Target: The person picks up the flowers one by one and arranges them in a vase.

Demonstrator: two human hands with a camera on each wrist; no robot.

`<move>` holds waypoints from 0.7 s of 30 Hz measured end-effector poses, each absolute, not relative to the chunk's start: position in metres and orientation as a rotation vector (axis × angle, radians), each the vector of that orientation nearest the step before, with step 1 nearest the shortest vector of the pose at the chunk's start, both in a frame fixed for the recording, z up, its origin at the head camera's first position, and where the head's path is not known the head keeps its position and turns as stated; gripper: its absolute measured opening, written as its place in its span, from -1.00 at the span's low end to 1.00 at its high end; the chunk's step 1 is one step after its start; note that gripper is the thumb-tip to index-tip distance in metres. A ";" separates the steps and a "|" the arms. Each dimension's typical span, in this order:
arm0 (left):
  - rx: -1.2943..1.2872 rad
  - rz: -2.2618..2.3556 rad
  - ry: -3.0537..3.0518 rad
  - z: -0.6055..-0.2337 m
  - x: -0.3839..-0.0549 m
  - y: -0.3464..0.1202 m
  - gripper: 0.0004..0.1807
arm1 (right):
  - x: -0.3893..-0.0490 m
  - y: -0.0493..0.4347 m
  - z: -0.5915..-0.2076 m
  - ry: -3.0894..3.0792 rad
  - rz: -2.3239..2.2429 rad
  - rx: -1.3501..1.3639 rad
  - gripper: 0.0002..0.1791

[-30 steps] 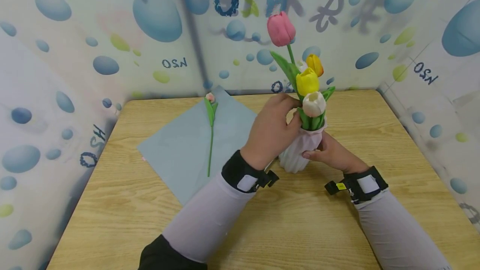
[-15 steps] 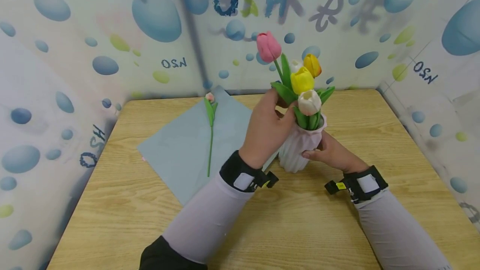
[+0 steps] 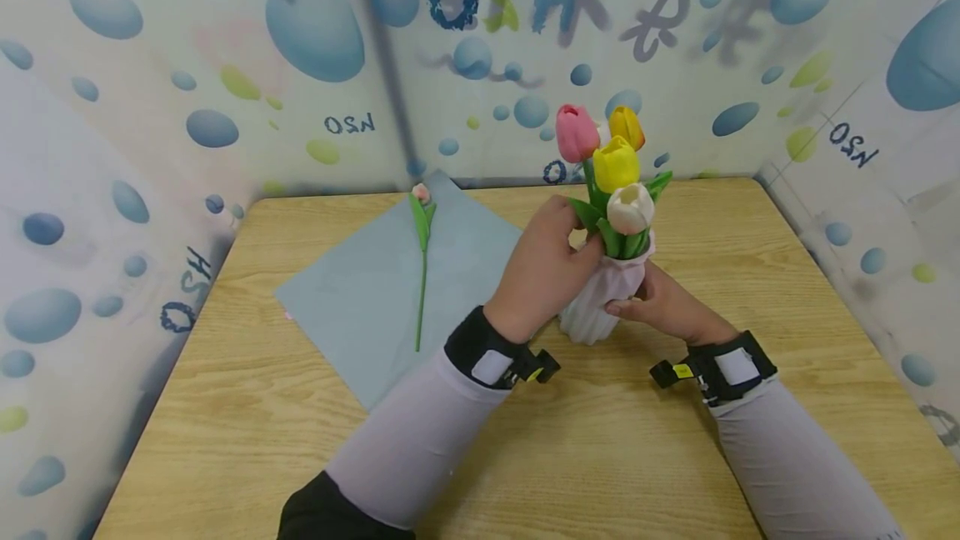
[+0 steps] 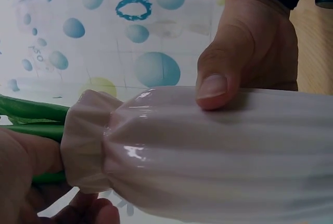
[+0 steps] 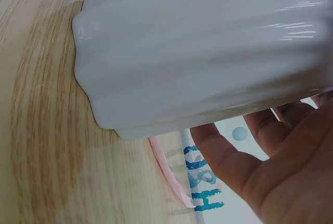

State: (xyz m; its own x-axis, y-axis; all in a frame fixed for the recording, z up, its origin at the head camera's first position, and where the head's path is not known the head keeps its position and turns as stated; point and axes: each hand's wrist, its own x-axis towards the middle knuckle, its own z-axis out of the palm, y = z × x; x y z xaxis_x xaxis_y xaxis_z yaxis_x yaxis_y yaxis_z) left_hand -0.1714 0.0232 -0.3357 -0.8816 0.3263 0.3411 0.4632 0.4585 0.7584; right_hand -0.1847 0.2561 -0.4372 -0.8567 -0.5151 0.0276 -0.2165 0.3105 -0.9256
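Note:
A pale pink-white ribbed vase (image 3: pixel 596 307) stands on the table, with yellow, white and orange-yellow tulips in it. My left hand (image 3: pixel 543 265) is at the vase mouth, its thumb and fingers pinching the pink tulip (image 3: pixel 577 133) low among the green leaves. That tulip's head is level with the other blooms; its lower stem is hidden. On the vase's right side my right hand (image 3: pixel 671 305) grips the body, thumb across the front. In the left wrist view, green stems (image 4: pixel 39 110) enter the ruffled rim beside the left fingers. The right wrist view shows the vase base (image 5: pixel 99 78) on the wood.
Left of the vase, a blue-grey sheet (image 3: pixel 337 298) lies on the wooden table (image 3: pixel 225 407). One pale pink tulip (image 3: pixel 422 248) rests on that sheet. A patterned wall covering (image 3: pixel 315 32) stands behind the table. A pink strip (image 5: pixel 169 174) shows beyond the vase.
The pink tulip first tilted left, then came down and upright against the other blooms. My left hand dipped toward the vase rim with it. The right hand has stayed on the vase.

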 end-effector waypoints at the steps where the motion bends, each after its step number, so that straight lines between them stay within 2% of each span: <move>1: -0.699 -1.399 -2.556 -0.336 -0.171 0.023 -0.75 | -0.185 0.256 -0.437 2.306 -1.564 -0.660 -0.14; 17: -0.691 -1.564 -2.519 -0.348 -0.171 0.012 -0.72 | -0.183 0.254 -0.436 2.315 -1.578 -0.634 -0.15; 21: -0.689 -1.569 -2.542 -0.353 -0.170 0.007 -0.65 | -0.183 0.254 -0.436 2.315 -1.576 -0.620 -0.14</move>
State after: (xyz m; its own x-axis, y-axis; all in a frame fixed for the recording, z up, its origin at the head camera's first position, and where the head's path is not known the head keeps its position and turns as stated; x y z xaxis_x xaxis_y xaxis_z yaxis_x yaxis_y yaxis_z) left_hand -0.1696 0.0067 -0.3526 -0.8963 0.3329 0.2929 0.4110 0.3759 0.8305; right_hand -0.1833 0.2540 -0.4362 -0.8713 -0.4904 0.0152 -0.1941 0.3161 -0.9287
